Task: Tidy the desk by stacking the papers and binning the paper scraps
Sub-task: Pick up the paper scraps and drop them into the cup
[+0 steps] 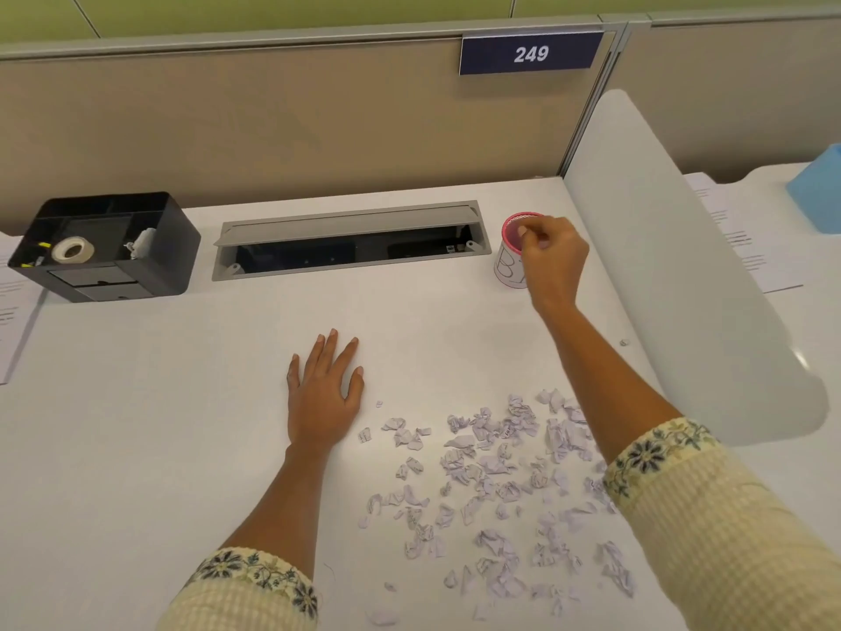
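Observation:
Several crumpled white paper scraps (500, 475) lie scattered over the front right of the white desk (159, 425). A small pink-rimmed cup (509, 261) with a hand-lettered white label, serving as the bin, stands at the back right. My right hand (553, 257) hovers over the cup's rim with its fingertips curled and bunched together; no scrap shows between them. Left of the scraps, my left hand (325, 393) rests flat on the desk with straight fingers. Printed papers (11, 311) lie at the far left edge, partly out of view.
A black desk organiser (109, 248) with a tape roll stands at the back left. An open grey cable tray (350, 241) is set into the desk's back. A white divider panel (673, 275) borders the right side; beyond it lie more printed sheets (737, 239) and a blue box (819, 193).

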